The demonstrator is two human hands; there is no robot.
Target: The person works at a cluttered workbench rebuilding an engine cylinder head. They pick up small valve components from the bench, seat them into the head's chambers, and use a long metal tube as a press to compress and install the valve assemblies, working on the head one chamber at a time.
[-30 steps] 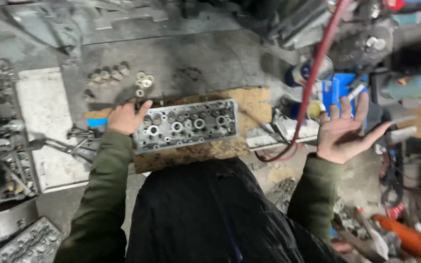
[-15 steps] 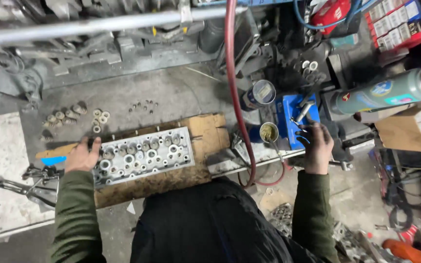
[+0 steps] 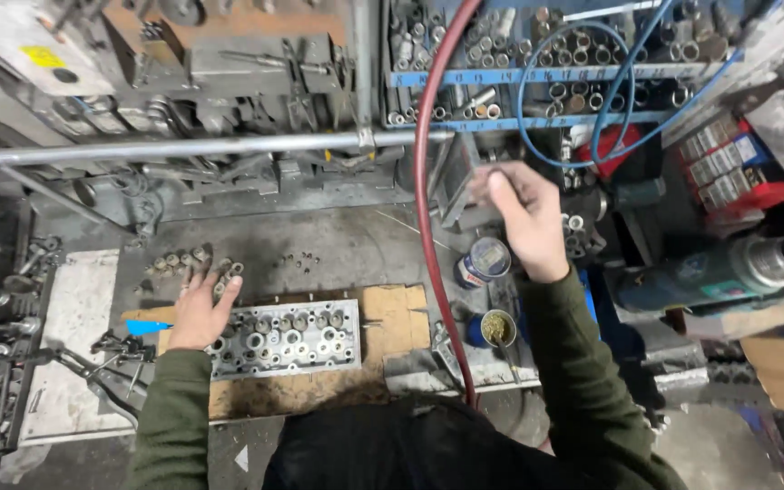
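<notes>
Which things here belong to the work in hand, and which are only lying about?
In hand:
- cylinder head, left hand resting on its end
- cardboard sheet under it
- small metal parts near the left hand
- right hand, raised toward the socket rack

Lying about:
- red hose
- two open tins
- blue cable
- steel bar

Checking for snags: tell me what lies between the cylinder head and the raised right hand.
In the head view, a red hose runs between the cylinder head and the right hand; two round tins stand there.

We see our two bare hands, left (image 3: 194,313) and right (image 3: 524,218), with olive-green sleeves and a black garment below.
</notes>
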